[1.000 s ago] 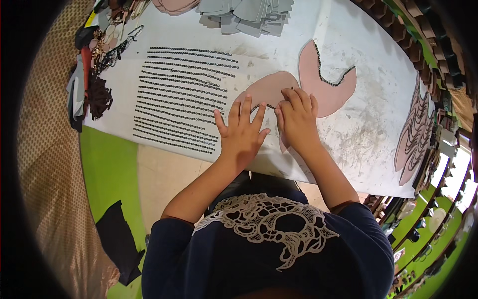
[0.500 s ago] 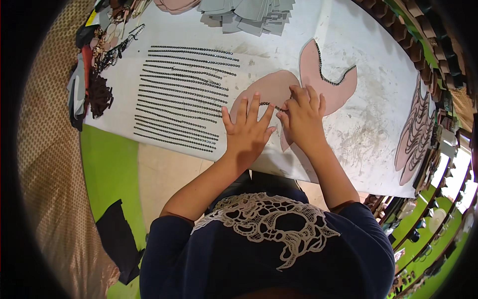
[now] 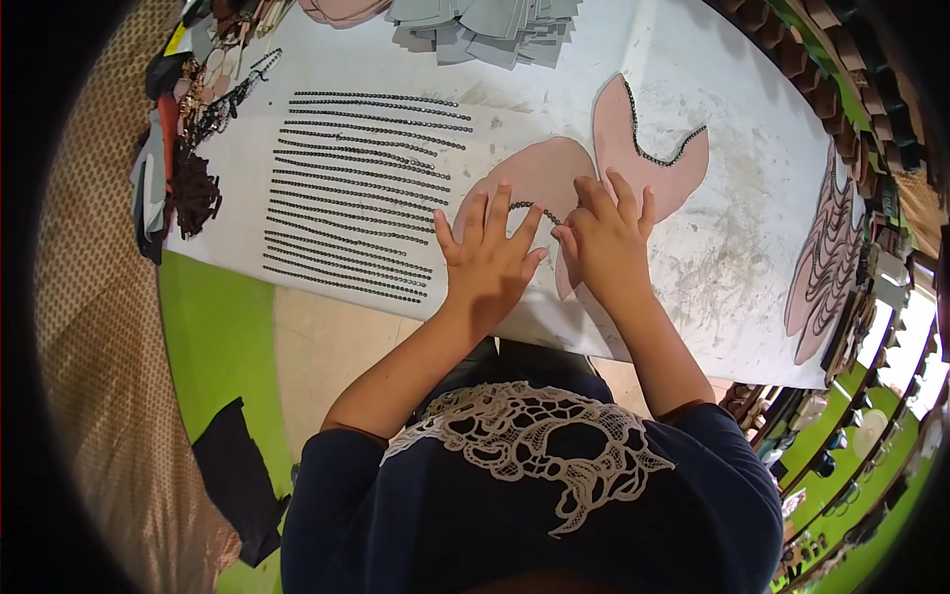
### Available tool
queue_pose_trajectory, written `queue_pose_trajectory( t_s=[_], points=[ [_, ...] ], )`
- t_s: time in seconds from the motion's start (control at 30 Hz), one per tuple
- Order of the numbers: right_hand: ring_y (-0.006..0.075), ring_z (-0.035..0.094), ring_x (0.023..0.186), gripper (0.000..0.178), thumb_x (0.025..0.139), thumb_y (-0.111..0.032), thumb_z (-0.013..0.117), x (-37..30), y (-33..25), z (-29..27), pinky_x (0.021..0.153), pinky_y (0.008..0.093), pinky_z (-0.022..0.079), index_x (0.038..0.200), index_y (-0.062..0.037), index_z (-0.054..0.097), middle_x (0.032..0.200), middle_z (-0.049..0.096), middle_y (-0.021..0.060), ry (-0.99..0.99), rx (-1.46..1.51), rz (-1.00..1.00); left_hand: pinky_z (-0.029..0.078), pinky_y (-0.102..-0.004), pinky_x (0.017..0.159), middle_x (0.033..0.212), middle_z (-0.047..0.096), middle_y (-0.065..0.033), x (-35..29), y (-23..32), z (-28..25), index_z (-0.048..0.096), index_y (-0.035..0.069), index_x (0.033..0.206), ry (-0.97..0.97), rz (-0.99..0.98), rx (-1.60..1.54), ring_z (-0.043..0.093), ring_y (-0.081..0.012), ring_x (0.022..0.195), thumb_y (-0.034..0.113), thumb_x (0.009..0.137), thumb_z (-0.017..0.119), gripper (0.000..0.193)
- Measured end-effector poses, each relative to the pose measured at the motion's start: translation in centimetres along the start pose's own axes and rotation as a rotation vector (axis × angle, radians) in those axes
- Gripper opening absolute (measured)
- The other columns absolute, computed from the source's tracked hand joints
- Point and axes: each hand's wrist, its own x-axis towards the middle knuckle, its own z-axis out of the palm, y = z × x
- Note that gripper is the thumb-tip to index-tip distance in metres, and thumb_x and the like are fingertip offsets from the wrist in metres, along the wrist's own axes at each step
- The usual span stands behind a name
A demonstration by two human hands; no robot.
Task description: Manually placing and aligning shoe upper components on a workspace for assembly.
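Observation:
Under my hands lies a pink leather-like cutout [image 3: 549, 163] with a curved inner edge. A strip of dark beads [image 3: 522, 205] follows that edge. My left hand [image 3: 483, 267] rests on the cutout's left side, fingers spread, with the index fingertip beside the strip. At the strip's right end, my right hand [image 3: 612, 243] has its thumb and curled index finger closed; the other fingers stretch up over the cutout. Its fingertips partly hide the strip's end. A second pink cutout [image 3: 653, 188] lies just beyond my right hand, its curved edge lined with dark beads.
Several loose bead strips [image 3: 356, 180] lie in rows to the left on the white table [image 3: 732, 287]. Grey pieces [image 3: 485, 25] are heaped at the far side. Pink pieces with wavy dark lines [image 3: 826, 262] lie at the right edge; a dark tassel [image 3: 198, 193] sits at the left.
The table and the things on it appear shifted slightly left. My right index finger has curled lower over the strip's end. My left hand stays spread on the cutout.

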Motion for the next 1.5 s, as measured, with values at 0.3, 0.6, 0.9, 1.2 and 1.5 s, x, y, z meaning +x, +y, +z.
queue_pose_trajectory(
  t_s=[0.3,0.6,0.9,1.2,1.5],
  points=[
    [0.0274,0.036,0.128,0.012,0.076,-0.025,0.069,-0.6,-0.5,0.1,0.107,0.0577,0.015,0.078,-0.0133,0.065,0.124,0.052,-0.001,-0.013,-0.006,0.074,0.015,-0.0693,0.098,0.141,0.037,-0.0115,0.1,-0.2,0.1,0.054,0.023,0.127,-0.015,0.041,-0.027,0.034,-0.0312,0.129,0.039,0.076,0.068,0.055],
    [0.0289,0.035,0.128,0.011,0.077,-0.023,0.068,-0.6,-0.6,-0.1,0.107,0.058,0.015,0.084,-0.0144,0.066,0.127,0.05,0.0009,-0.038,0.001,0.088,0.019,-0.0676,0.098,0.143,0.036,-0.0093,0.0,-0.5,0.7,0.052,0.028,0.129,0.013,0.151,-0.029,0.037,-0.0302,0.126,0.037,0.078,0.067,0.054],
    [0.0322,0.033,0.129,0.014,0.076,-0.021,0.07,-1.4,0.6,-0.1,0.106,0.0579,0.018,0.088,-0.0168,0.063,0.132,0.045,0.003,0.011,0.019,0.038,0.016,-0.0639,0.101,0.142,0.038,-0.0081,-0.1,-0.3,0.9,0.052,0.028,0.129,0.02,0.149,0.022,0.04,-0.0289,0.125,0.039,0.077,0.068,0.056],
    [0.0311,0.032,0.13,0.014,0.08,-0.023,0.066,-1.9,0.7,0.4,0.107,0.0569,0.018,0.087,-0.0113,0.062,0.131,0.047,0.005,-0.025,0.011,0.06,0.015,-0.0651,0.101,0.143,0.036,-0.0089,-0.2,-0.2,0.9,0.052,0.029,0.13,-0.034,0.117,0.012,0.037,-0.0298,0.126,0.041,0.079,0.065,0.054],
    [0.0298,0.034,0.129,0.012,0.083,-0.023,0.062,-2.4,-0.1,0.4,0.106,0.0589,0.016,0.083,-0.011,0.063,0.129,0.048,0.0038,0.0,-0.004,0.076,0.015,-0.0679,0.099,0.143,0.034,-0.013,0.0,0.1,0.7,0.05,0.027,0.132,-0.082,0.101,-0.041,0.035,-0.0316,0.128,0.041,0.079,0.064,0.056]
  ],
)
